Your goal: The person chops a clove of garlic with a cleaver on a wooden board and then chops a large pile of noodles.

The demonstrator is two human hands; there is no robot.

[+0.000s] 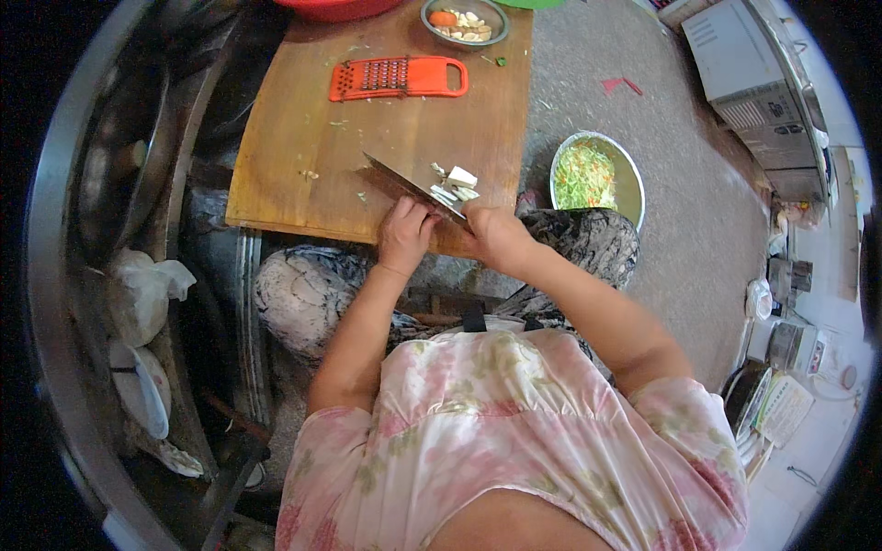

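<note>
My right hand (497,235) grips a wide-bladed kitchen knife (413,187) at the near right part of a wooden table. The blade slants up to the left across the tabletop. My left hand (405,231) is close against the near side of the blade, fingers bent; whether it holds anything under them is hidden. Just beyond the knife lie a white block of vegetable (462,177) and several pale cut pieces (444,193). Small scraps (362,196) are scattered to the left of the blade.
On the wooden table (289,158) lie an orange grater (396,78) and, farther back, a metal bowl (428,31) with peeled cloves and an orange piece. A bowl of shredded vegetables (584,175) stands right of the table, by my knee. A red basin (337,8) is at the top edge.
</note>
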